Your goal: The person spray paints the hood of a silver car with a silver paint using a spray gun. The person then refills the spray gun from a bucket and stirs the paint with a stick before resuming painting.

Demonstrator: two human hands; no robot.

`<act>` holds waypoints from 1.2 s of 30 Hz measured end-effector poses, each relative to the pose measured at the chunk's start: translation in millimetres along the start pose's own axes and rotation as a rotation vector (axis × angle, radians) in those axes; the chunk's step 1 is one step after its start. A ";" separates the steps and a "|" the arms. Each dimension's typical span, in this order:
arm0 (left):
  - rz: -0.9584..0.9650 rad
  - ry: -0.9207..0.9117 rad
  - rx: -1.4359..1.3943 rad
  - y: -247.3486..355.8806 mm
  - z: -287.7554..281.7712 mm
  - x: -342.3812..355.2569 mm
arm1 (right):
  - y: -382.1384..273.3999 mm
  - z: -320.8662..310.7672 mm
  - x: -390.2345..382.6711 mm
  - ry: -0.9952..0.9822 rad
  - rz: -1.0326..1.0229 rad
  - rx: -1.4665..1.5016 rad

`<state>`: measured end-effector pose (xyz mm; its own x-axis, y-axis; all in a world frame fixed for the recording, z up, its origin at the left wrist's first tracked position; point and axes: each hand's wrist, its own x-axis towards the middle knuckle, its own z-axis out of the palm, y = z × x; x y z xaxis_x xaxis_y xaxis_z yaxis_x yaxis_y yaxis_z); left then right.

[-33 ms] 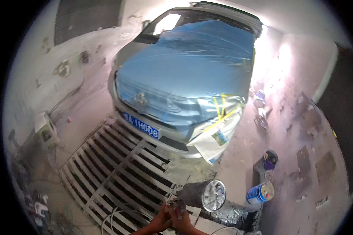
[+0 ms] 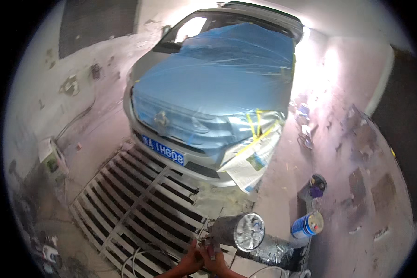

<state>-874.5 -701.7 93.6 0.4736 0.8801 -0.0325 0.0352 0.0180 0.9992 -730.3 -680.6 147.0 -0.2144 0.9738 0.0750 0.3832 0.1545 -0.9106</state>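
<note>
At the lower edge, my left hand [image 2: 190,262] and my right hand [image 2: 215,263] are close together, fingers curled in. My right hand grips a small grey metal object with a reddish part [image 2: 211,250]; its kind is too small and blurred to tell. The closed fingers of my left hand press up beside it, and what they hold is hidden. Just beyond my hands stands a dark cylindrical bin [image 2: 228,230] with a shiny, crinkled silver top [image 2: 249,231]. Ahead is a silver car [image 2: 133,111], its bonnet and windscreen draped in blue plastic film [image 2: 204,92].
Newspaper [image 2: 250,164] with yellow tape hangs over the car's front corner. A slatted floor grate [image 2: 125,211] lies before the bumper. Right of the bin are a blue can [image 2: 301,228] and a dark-and-purple container [image 2: 317,186]. Pale hose [image 2: 133,260] loops near my hands.
The whole scene has shifted slightly left in view. My hands stay together in nearly the same place, with the grip unchanged.
</note>
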 end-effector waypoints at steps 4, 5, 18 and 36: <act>-0.007 0.014 0.545 7.6 25.2 28.6 | -30.1 -36.6 -18.5 0.030 0.145 0.188; 0.004 0.027 0.406 27.4 38.0 31.6 | -21.7 -44.7 -23.7 0.035 0.096 0.110; 0.072 0.280 0.232 37.0 156.0 98.3 | 65.9 -226.4 -92.0 0.194 -0.150 -0.423; -0.292 -0.012 0.603 -20.2 183.6 142.9 | 52.9 -334.4 -105.2 0.747 0.116 0.186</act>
<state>-645.9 -663.4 64.6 0.3798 0.8740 -0.3032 0.6470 -0.0167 0.7623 -387.1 -719.2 226.8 0.5052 0.8464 0.1685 0.1947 0.0784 -0.9777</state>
